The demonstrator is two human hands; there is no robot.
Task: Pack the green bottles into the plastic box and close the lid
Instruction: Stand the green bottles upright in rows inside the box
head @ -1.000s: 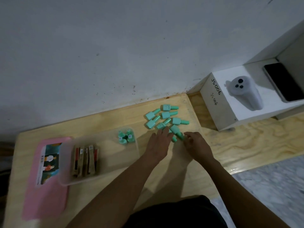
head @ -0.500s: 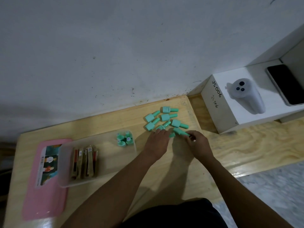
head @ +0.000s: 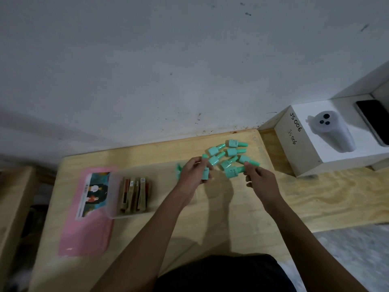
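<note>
Several small green bottles (head: 228, 152) lie in a loose pile at the back right of the wooden table (head: 221, 218). My left hand (head: 192, 173) is lifted and holds one green bottle (head: 205, 172) upright between the fingers. My right hand (head: 260, 179) pinches the cap of another green bottle (head: 232, 172), raised just in front of the pile. The clear plastic box (head: 114, 194) stands open at the left; a few green bottles (head: 179, 168) inside its far right corner are mostly hidden behind my left hand. The pink lid (head: 84, 234) lies under and left of the box.
Brown sachets (head: 134, 192) stand in the box's left half. A white carton (head: 328, 133) marked JS006 sits to the right of the table, beside a dark phone (head: 373, 121). A grey wall runs along the table's back edge. A wooden box (head: 12, 205) stands at far left.
Both hands have risen off the table, each with a green bottle taken from the pile. My left hand has shifted left toward the box. The camera view has tilted slightly.
</note>
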